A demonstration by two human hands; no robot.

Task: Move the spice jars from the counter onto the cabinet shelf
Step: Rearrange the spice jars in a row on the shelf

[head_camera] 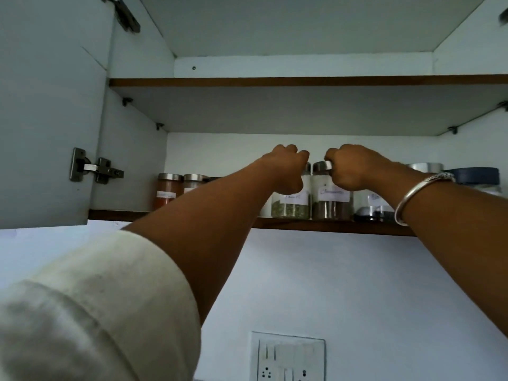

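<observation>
Both my arms reach up to the lower cabinet shelf (330, 226). My left hand (286, 169) is closed over the top of a glass jar of green herbs (290, 209). Right beside it, my right hand (354, 167) grips the steel lid of a jar of brown spice (331, 204). Both jars stand upright on the shelf, touching each other. Further left stand a jar of red powder (166, 192) and another steel-lidded jar (193, 182), partly hidden by my left forearm. A jar of dark seeds (373, 207) sits to the right, behind my right wrist.
A blue-lidded container (475, 177) stands at the shelf's right end. The upper shelf (302, 81) runs overhead. The cabinet door (46, 119) hangs open at left with its hinge (94, 167). A wall socket panel (287, 357) is below.
</observation>
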